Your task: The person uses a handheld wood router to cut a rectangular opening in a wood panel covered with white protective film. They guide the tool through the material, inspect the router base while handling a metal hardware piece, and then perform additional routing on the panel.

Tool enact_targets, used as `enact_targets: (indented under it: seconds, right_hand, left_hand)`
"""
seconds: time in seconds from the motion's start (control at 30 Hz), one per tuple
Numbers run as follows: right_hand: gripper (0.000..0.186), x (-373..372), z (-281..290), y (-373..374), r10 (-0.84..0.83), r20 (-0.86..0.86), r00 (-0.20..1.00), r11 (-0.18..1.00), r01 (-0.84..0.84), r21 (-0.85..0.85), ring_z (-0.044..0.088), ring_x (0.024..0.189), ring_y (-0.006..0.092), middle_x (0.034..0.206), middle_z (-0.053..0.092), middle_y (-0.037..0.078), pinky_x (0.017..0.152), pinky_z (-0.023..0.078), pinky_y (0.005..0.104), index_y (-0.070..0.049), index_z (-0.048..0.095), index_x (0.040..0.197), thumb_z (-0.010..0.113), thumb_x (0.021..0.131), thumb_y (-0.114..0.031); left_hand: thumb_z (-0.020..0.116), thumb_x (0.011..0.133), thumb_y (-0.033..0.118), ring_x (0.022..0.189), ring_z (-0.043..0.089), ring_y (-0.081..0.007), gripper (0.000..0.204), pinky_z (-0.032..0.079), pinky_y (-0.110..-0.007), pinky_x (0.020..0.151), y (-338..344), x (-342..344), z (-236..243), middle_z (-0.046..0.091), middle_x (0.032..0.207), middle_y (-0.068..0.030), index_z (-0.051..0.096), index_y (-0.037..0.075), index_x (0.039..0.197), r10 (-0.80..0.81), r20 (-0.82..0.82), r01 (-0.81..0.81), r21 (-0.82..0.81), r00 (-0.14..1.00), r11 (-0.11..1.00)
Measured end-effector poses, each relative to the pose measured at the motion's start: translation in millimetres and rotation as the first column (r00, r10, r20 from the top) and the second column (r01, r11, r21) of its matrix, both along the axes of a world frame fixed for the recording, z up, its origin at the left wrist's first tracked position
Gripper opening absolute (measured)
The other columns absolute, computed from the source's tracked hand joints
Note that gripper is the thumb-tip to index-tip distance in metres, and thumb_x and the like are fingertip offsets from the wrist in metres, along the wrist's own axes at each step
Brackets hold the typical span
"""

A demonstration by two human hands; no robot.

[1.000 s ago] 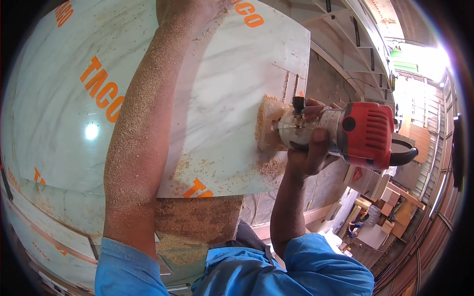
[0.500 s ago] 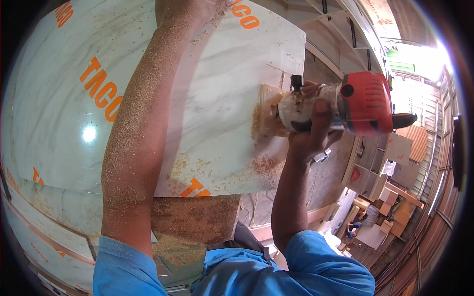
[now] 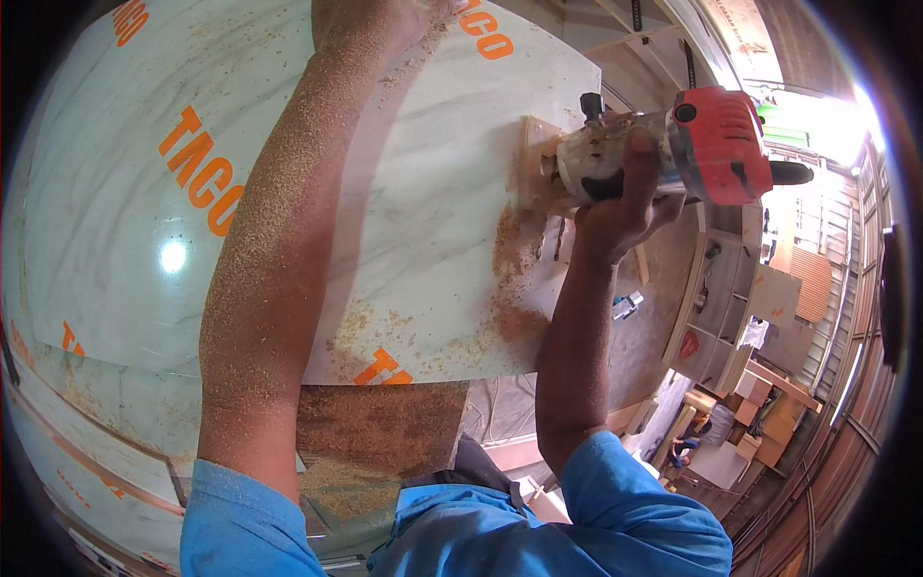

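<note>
My right hand [image 3: 620, 216] is wrapped round the silver body of a red-topped trim router [image 3: 719, 144]. The router lies on its side in the view, its motor end pointing right. Its squarish base plate [image 3: 538, 159] rests against the right part of a white marble-patterned panel [image 3: 433, 221] with orange lettering. Sawdust [image 3: 512, 250] trails along the panel just nearer than the base. The router bit is hidden. At the far edge of the view, my left hand [image 3: 375, 24] lies on the panel; its fingers are mostly cut off. Dust coats the left forearm.
Below the panel's near edge sits a brown, dust-covered board [image 3: 380, 423]. A small metal piece [image 3: 627, 306] lies right of my right forearm. Shelving and cabinet frames [image 3: 716, 298] stand to the right. Another person [image 3: 683, 449] is far off among stacked boards.
My right hand and the router have moved away from me along the panel's right side, and slightly right. A dusty strip and a cut line now show behind the base. My left hand has barely shifted.
</note>
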State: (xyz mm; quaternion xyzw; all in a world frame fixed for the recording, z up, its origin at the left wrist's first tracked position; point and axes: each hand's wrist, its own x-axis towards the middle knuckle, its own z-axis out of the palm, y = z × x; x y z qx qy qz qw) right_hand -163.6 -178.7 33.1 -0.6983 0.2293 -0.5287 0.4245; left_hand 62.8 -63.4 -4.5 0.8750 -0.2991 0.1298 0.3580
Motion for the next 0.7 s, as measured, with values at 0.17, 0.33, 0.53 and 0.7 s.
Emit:
enact_targets:
  seconds: [0.17, 0.33, 0.53, 0.7]
  right_hand:
    - [0.037, 12.2, -0.4, -4.8, -0.019, 0.055, 0.998, 1.0, 0.018, 0.018, 0.07, 0.086, 0.0205, 0.101, 0.07, 0.013, 0.077, 0.06, 0.0353, 0.005, 0.066, 0.112, 0.077, 0.084, -0.017]
    - [0.042, 16.0, -5.3, -17.8, 0.011, 0.03, 0.999, 1.0, -0.011, -0.01, 0.07, 0.089, 0.0205, 0.106, 0.068, 0.013, 0.078, 0.061, 0.0358, 0.006, 0.064, 0.115, 0.078, 0.084, -0.018]
    - [0.045, 19.4, -7.8, -20.7, 0.011, 0.067, 0.998, 1.0, -0.011, 0.001, 0.069, 0.09, 0.02, 0.109, 0.067, 0.014, 0.077, 0.062, 0.0358, 0.008, 0.064, 0.117, 0.079, 0.083, -0.018]
    - [0.043, 22.5, -8.0, -23.4, 0.039, 0.07, 0.997, 0.999, -0.038, -0.021, 0.07, 0.09, 0.0201, 0.109, 0.067, 0.014, 0.077, 0.062, 0.0363, 0.008, 0.065, 0.118, 0.077, 0.085, -0.017]
  left_hand:
    - [0.083, 0.079, 0.05, 0.123, 0.059, -0.0319, 0.065, 0.039, -0.045, 0.112, 4.7, 2.9, 9.0, 0.067, 0.119, -0.0184, 0.07, 0.006, 0.124, -0.004, -0.025, 0.005, 0.053, 1.0, 0.999]
    - [0.082, 0.081, 0.053, 0.127, 0.057, -0.0333, 0.072, 0.036, -0.045, 0.116, 2.7, -3.1, 10.9, 0.065, 0.124, -0.022, 0.069, -0.007, 0.119, 0.03, -0.041, -0.025, 0.11, 0.999, 0.994]
    - [0.082, 0.081, 0.053, 0.127, 0.057, -0.0335, 0.071, 0.036, -0.045, 0.116, 6.0, -6.4, 14.0, 0.065, 0.124, -0.022, 0.069, -0.006, 0.118, -0.001, -0.035, 0.003, 0.064, 0.999, 0.998]
    - [0.083, 0.081, 0.052, 0.126, 0.057, -0.0334, 0.069, 0.037, -0.045, 0.115, 5.0, -0.7, 10.3, 0.066, 0.122, -0.0214, 0.069, -0.005, 0.118, 0.025, -0.028, -0.022, 0.119, 0.999, 0.993]
